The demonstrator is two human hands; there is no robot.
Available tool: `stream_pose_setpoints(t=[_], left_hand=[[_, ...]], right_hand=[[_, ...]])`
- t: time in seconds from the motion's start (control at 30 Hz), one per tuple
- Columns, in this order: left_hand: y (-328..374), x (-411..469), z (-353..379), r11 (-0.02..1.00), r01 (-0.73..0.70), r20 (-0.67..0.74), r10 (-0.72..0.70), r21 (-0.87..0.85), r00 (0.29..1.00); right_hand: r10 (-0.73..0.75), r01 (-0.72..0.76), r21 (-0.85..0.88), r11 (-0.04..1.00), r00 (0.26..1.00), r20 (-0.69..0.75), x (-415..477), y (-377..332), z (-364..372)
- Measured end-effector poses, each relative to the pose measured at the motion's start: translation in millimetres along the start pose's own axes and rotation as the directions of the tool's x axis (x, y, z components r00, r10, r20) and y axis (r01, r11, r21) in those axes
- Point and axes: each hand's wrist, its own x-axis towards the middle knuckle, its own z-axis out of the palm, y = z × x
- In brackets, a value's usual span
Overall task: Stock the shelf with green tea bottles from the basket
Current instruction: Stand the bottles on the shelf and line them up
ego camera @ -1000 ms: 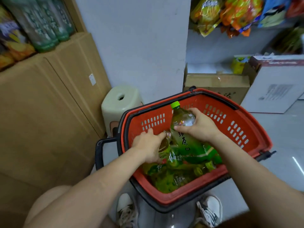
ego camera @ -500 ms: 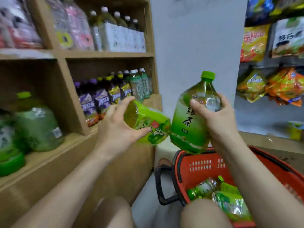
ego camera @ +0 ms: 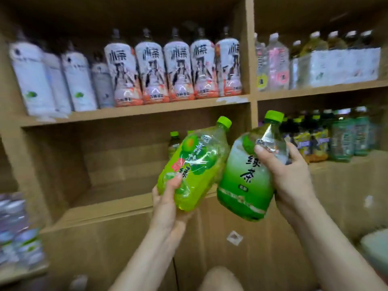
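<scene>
The fingers [ego camera: 176, 181] of our left hand [ego camera: 168, 200] are clamped round the lower body of a light green tea bottle [ego camera: 195, 162], thumb pressed on its label, and the bottle leans with its green cap up and to the right. Our right hand [ego camera: 289, 179] grips a darker green tea bottle [ego camera: 243, 181] high on its clear shoulder, thumb in front and the other fingers curled behind, cap uppermost and a little tilted. The two bottles sit side by side and seem to touch along their flanks. We hold both in the air, just in front of the middle compartment of the wooden shelf [ego camera: 100, 206], above its front edge. At the back right of that compartment stands a green-capped bottle [ego camera: 173, 141], partly hidden by the light one. On the board above we see a row of white-and-pink labelled bottles [ego camera: 178, 70]; the compartment to the right holds dark and teal bottles [ego camera: 344, 139], blurred.
</scene>
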Motion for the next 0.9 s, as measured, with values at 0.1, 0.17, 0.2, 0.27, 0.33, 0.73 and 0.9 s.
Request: stream_pose_setpoints(t=[0.1, 0.17, 0.2, 0.27, 0.33, 0.73, 0.9], left_hand=[[14, 3, -32, 0.999, 0.001, 0.008, -0.001, 0.043, 1.0], [27, 6, -49, 0.993, -0.024, 0.033, 0.021, 0.118, 0.999], [34, 8, -57, 0.987, -0.034, 0.058, 0.025, 0.155, 0.998], [48, 16, -74, 0.963, -0.053, 0.079, 0.033, 0.262, 0.996], [63, 31, -89, 0.888, -0.082, 0.044, 0.07, 0.452, 0.997], [70, 145, -154, 0.451, -0.022, -0.155, 0.352, 0.892, 0.923], [62, 180, -159, 0.208, 0.017, -0.075, 0.27, 0.978, 0.96]], right_hand=[[0.054, -0.06, 0.06, 0.996, 0.994, 0.095, 0, 22, 31], [0.074, -0.084, 0.066, 0.994, 0.987, 0.143, 2, 35, 48], [0.083, -0.095, 0.064, 0.993, 0.983, 0.163, 5, 42, 56], [0.097, -0.107, 0.043, 0.993, 0.977, 0.188, 10, 55, 73], [0.103, -0.104, -0.009, 0.995, 0.974, 0.204, 16, 68, 93], [0.058, 0.102, -0.408, 0.907, 0.931, 0.359, 38, 167, 188], [-0.004, 0.194, -0.478, 0.857, 0.929, 0.37, 38, 183, 191]])
